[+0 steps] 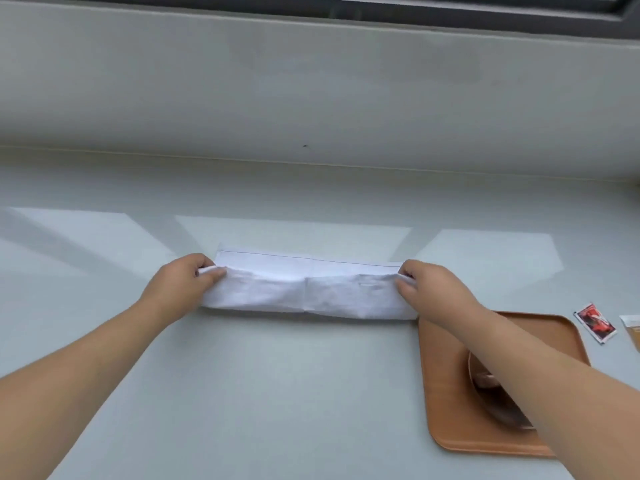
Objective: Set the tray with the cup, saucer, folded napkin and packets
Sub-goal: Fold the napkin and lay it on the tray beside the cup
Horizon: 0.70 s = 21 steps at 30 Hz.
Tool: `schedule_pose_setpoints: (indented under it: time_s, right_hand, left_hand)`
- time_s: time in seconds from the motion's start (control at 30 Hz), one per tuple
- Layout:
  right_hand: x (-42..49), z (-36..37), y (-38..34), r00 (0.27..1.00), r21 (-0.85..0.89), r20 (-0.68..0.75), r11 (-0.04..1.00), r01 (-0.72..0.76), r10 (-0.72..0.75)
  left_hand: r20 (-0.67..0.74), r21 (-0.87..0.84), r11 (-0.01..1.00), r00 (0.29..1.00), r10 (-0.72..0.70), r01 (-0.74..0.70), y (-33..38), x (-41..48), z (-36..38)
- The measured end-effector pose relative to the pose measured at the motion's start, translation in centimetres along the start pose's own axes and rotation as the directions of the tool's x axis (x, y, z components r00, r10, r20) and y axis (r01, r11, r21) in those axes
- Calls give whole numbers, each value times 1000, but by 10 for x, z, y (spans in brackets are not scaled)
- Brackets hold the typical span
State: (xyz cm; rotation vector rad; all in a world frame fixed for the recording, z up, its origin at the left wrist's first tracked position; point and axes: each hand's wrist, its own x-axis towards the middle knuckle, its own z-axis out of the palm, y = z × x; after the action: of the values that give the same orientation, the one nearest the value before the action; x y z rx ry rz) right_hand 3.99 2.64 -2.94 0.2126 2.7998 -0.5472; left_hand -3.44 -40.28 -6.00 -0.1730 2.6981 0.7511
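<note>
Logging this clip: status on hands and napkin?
Left hand and right hand pinch napkin ends, mid-fold on counter. Tray right, packets beyond it. Nothing in the way.

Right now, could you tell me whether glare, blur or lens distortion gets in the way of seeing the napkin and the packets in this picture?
Head view: bright window patches glare on the counter behind the napkin, which stays sharp and readable; wide-angle bending curves the wall seam; the red packet is slightly soft, and the yellowish packet is cut off by the right edge.
</note>
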Motion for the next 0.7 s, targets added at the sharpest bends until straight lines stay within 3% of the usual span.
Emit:
schedule_pose_setpoints:
  time_s: [0.17, 0.5, 0.7]
  right_hand:
    - [47, -8, 12, 995, 82, 39, 992, -93, 90]
    - [72, 6, 23, 975, -72, 134, 983, -167, 176]
    - [72, 6, 22, 968, -81, 151, 978, -192, 202]
  left_hand:
    - [-21, -76, 991, 994, -111, 109, 3, 35, 4]
    - [-79, 35, 991, 989, -125, 128, 14, 60, 12]
    - [12, -170, 978, 993, -120, 120, 18, 63, 13]
